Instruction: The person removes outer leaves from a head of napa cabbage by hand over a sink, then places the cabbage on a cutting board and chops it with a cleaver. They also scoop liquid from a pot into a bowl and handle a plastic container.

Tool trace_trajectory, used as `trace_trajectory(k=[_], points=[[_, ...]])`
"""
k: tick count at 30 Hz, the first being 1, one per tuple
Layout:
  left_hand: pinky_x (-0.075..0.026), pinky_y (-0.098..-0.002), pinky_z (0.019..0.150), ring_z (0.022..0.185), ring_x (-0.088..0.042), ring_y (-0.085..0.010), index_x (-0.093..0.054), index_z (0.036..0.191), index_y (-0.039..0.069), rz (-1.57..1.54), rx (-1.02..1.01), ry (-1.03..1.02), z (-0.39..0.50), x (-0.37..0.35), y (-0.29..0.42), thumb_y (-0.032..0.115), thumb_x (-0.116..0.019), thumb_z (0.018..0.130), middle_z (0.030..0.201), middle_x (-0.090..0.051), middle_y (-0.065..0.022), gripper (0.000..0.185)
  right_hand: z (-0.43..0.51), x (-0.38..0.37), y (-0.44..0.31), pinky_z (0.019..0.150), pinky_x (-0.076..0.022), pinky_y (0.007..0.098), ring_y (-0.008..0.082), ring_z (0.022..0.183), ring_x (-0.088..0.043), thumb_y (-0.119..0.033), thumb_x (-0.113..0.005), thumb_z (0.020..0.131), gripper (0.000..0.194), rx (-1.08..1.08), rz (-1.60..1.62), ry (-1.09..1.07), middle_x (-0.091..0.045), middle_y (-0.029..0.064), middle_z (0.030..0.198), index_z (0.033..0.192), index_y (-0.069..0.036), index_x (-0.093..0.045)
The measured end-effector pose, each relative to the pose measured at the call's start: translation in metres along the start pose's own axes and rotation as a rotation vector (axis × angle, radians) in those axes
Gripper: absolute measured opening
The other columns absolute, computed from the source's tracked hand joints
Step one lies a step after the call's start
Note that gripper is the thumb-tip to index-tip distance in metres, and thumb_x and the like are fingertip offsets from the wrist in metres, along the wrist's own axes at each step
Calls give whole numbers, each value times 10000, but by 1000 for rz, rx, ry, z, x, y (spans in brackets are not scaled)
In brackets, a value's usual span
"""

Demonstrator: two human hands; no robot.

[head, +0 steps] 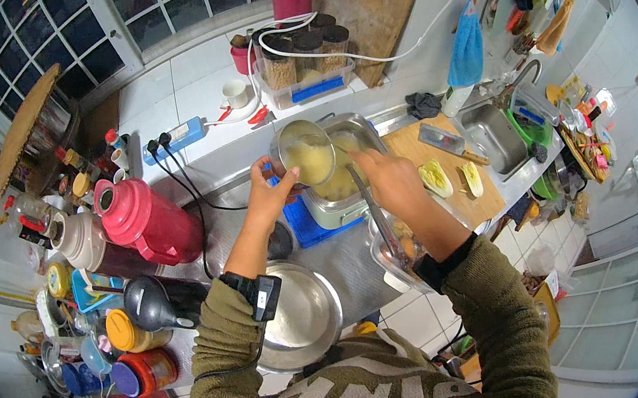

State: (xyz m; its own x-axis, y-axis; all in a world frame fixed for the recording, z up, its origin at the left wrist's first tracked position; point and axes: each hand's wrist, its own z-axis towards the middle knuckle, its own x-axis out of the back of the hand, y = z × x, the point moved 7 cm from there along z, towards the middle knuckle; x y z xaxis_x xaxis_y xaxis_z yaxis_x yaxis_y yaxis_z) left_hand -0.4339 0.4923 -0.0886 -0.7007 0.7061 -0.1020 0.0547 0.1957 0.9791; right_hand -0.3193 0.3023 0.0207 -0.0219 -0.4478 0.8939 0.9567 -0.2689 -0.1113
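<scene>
My left hand grips the side of a round bowl of yellowish soup, held tilted over the left part of a rectangular metal pot. More of the pale yellow liquid lies in the pot. In my right hand is the long dark handle of a metal utensil; its far end reaches towards the bowl, and its head is hard to make out. The pot stands on a blue mat. To its right a wooden cutting board bears a cleaver and cut cabbage pieces.
A large steel basin stands near my body. A plastic container of food sits at the counter's front edge. Pink and white thermoses stand left, beside black cords. A power strip lies on the ledge behind; a sink is at the right.
</scene>
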Motion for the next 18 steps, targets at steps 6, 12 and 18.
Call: trace_trajectory(k=[6,12,18], points=[[-559,-317,521,677,-685,-239,-282,1400,-14,263,68,-84,36,-12,19,388,-791,818,1106,-575,-207,872,-5,-28,24,667,-530,447,343,797,-672,-30,-568,792,387,-50,0,-6,-647,143,907,1173,-85,-610],[-542,-307,538,651,-662,-216,-359,1363,-19,509,-4,-112,59,-28,28,401,-814,783,1026,-603,-194,847,-28,-50,40,681,-524,472,378,794,-667,-22,-555,834,350,-261,190,6,-678,169,928,1167,-100,-626],[-525,-379,830,998,-654,-296,-435,1378,50,776,-304,-24,54,-36,40,414,-823,731,1145,-620,-176,838,-39,-36,39,650,-533,458,357,762,-676,-18,-548,801,320,-245,169,80,-672,164,892,1106,-72,-625]])
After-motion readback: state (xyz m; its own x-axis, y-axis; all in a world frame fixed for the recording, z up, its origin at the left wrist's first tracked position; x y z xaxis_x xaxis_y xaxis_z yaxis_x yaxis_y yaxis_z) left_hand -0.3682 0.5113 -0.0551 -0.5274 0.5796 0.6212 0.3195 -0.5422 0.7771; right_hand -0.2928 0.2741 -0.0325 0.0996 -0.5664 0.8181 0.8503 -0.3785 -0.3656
